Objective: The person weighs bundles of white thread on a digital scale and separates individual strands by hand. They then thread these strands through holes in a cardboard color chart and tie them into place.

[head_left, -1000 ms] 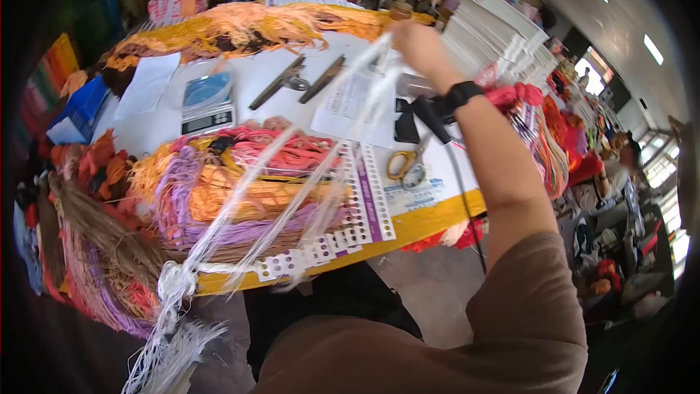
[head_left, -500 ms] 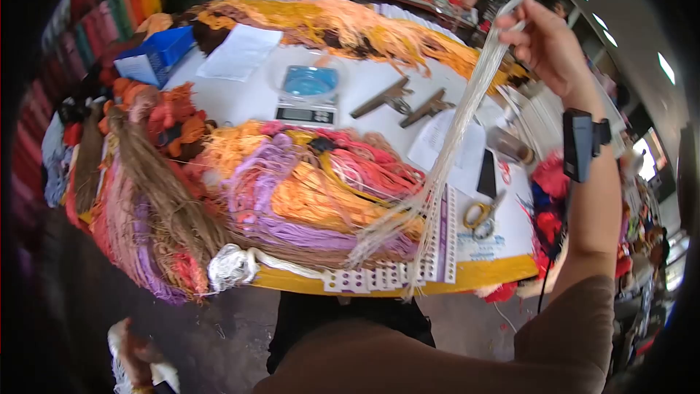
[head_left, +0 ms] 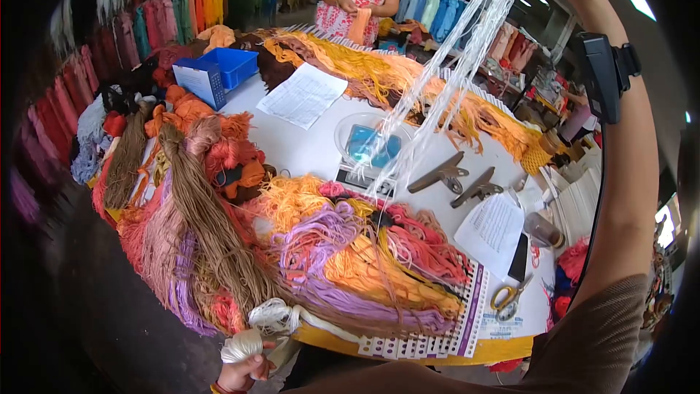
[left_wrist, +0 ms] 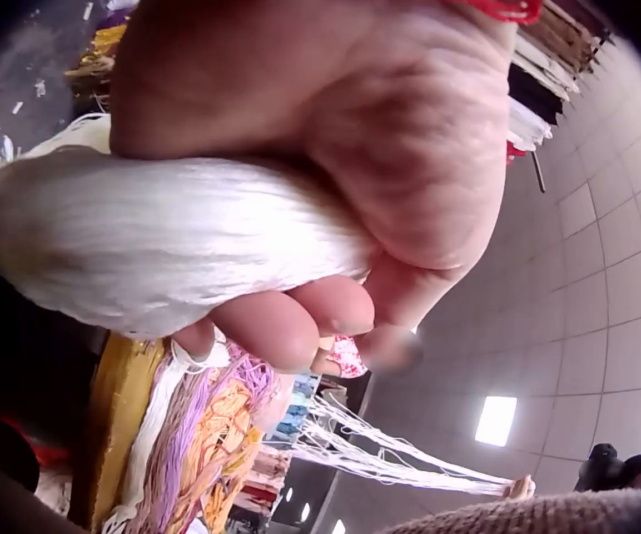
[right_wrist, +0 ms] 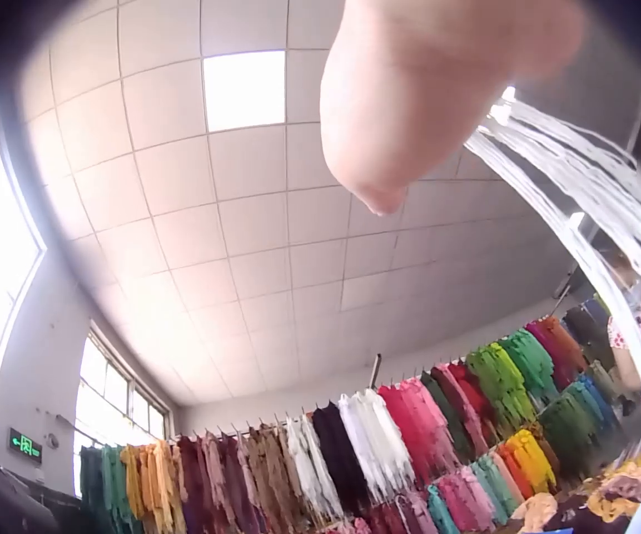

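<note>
At the bottom of the head view my left hand (head_left: 244,375) grips a thick skein of white yarn (head_left: 242,347). In the left wrist view the fingers (left_wrist: 270,328) curl round the smooth bundle. My right hand (right_wrist: 437,89) is raised high, past the top edge of the head view. Long loose white strands (head_left: 467,66) hang from it, their lower ends above the coloured yarn and the scale. Another white bundle (head_left: 274,317) lies at the table's near edge, close to the left hand.
Heaps of purple and orange yarn (head_left: 379,277) and brown hanks (head_left: 211,226) cover the near table. Behind them are a digital scale (head_left: 364,181), metal clamps (head_left: 441,174), papers (head_left: 302,95), scissors (head_left: 507,298) and a blue bin (head_left: 237,68). A person (head_left: 357,0) stands across the table.
My right hand has lifted the white strands up and out of the head view. My left hand has come up beside the table's near edge with the white skein. The view has turned left.
</note>
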A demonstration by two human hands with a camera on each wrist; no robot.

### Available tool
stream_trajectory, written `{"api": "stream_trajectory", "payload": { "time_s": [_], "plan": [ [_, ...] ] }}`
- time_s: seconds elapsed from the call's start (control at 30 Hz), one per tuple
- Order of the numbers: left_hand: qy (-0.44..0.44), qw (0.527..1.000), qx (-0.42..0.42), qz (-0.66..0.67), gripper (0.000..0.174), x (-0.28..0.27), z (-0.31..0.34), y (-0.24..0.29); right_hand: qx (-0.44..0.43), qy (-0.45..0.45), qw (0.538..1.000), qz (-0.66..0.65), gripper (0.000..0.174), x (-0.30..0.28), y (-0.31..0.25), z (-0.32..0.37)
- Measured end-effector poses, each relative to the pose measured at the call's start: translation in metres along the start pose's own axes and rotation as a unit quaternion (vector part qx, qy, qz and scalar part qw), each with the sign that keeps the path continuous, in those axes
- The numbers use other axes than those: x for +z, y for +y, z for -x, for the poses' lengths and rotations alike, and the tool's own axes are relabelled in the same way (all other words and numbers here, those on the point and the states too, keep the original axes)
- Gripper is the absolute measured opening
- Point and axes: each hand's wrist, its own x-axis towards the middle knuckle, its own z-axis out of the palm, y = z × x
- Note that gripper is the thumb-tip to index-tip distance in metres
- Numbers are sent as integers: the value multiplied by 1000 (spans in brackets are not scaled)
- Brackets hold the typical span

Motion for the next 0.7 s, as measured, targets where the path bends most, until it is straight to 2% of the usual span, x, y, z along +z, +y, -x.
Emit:
{"api": "stream_trajectory", "payload": {
  "time_s": [0.07, 0.1, 0.13, 0.2, 0.23, 0.27, 0.3, 0.33, 0.37, 0.4, 0.43, 0.47, 0.53, 0.6, 0.7],
  "plan": [
    [2, 1000, 0, 10, 44, -1, -6, 2, 5, -17, 1000, -8, 20, 5, 29, -12],
    [-3, 1000, -12, -7, 45, -3, -9, 0, 61, 10, 997, -34, 19, 24, 23, 3],
    [-8, 999, -27, -24, 46, -4, -12, 1, 56, 0, 997, -49, 18, 36, 42, 12],
    [-6, 999, -38, -17, 45, 4, -18, 4, 51, -125, 990, -40, 11, 61, 85, 50],
    [-27, 999, -35, -30, 42, 10, -22, 9, 149, -188, 947, 213, 29, 76, 108, 77],
    [-48, 997, -32, -44, 39, 15, -26, 14, 212, -248, 923, 205, 27, 100, 85, 116],
    [-48, 997, -35, -42, 39, 22, -31, 20, 167, -337, 901, 218, 26, 119, 108, 157],
    [-77, 994, -32, -73, 32, 29, -36, 27, 98, -398, 873, 265, 18, 137, 112, 205],
    [-107, 988, -28, -104, 25, 34, -42, 34, 241, -422, 811, 325, 14, 149, 105, 246],
    [-108, 989, -29, -101, 25, 35, -49, 38, 66, -425, 848, 311, 15, 153, 97, 296],
    [-110, 991, -5, -81, 21, 36, -58, 41, 121, -431, 840, 306, 14, 152, 85, 305],
    [-111, 992, 20, -61, 18, 36, -66, 41, 120, -434, 839, 305, 14, 151, 79, 310],
    [-71, 996, 4, 61, 17, 30, -84, 38, 172, -398, 853, 292, 13, 147, 69, 321],
    [-27, 998, -19, 60, 19, 30, -94, 43, 158, -374, 865, 294, 13, 143, 62, 332],
    [-39, 997, -28, 53, 20, 32, -106, 42, 157, -377, 868, 281, 14, 134, 47, 345]
  ]
}}
